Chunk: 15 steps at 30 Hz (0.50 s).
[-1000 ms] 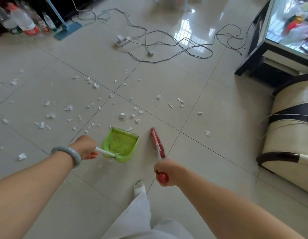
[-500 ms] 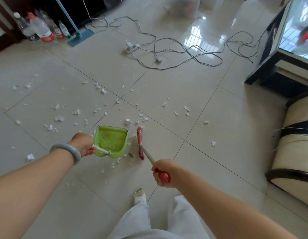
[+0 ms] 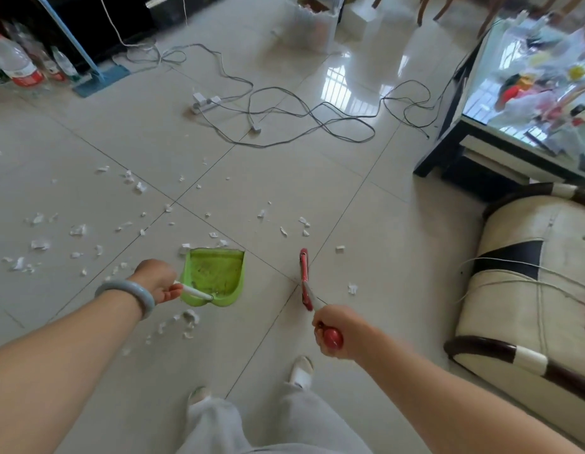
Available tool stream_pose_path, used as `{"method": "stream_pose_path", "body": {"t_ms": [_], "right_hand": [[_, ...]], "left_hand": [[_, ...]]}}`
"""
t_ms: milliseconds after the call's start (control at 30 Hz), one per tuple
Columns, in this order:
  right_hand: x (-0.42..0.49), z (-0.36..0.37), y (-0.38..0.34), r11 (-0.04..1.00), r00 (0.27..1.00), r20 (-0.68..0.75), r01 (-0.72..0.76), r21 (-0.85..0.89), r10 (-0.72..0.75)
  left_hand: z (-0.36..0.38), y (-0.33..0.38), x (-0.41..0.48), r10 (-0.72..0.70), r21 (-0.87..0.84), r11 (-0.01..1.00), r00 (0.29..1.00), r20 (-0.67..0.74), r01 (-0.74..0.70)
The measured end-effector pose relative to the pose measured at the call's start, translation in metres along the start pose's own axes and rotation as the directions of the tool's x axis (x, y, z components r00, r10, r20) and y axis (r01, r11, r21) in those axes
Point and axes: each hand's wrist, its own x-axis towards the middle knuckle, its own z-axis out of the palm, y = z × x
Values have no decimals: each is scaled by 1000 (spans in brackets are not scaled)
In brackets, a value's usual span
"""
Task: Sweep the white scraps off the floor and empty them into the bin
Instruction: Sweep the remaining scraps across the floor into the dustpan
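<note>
Green dustpan (image 3: pixel 215 276) handle gripped in left hand (image 3: pixel 156 280); right hand (image 3: pixel 337 332) fingers closed round red brush (image 3: pixel 305 278). Risk: white scraps (image 3: pixel 189 317) behind the dustpan may be missed or trodden.

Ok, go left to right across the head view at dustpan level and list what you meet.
left hand → green dustpan → red broom → white scrap → cream sofa
</note>
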Motion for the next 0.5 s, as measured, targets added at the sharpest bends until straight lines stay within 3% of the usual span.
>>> {"method": "stream_pose_path", "body": {"t_ms": [233, 500], "right_hand": [[14, -103, -12, 996, 992, -125, 35, 78, -25], [47, -186, -17, 1000, 976, -216, -29, -8, 27]], "left_hand": [[79, 20, -29, 46, -16, 999, 997, 57, -45], [138, 26, -45, 85, 35, 995, 992, 90, -88]]}}
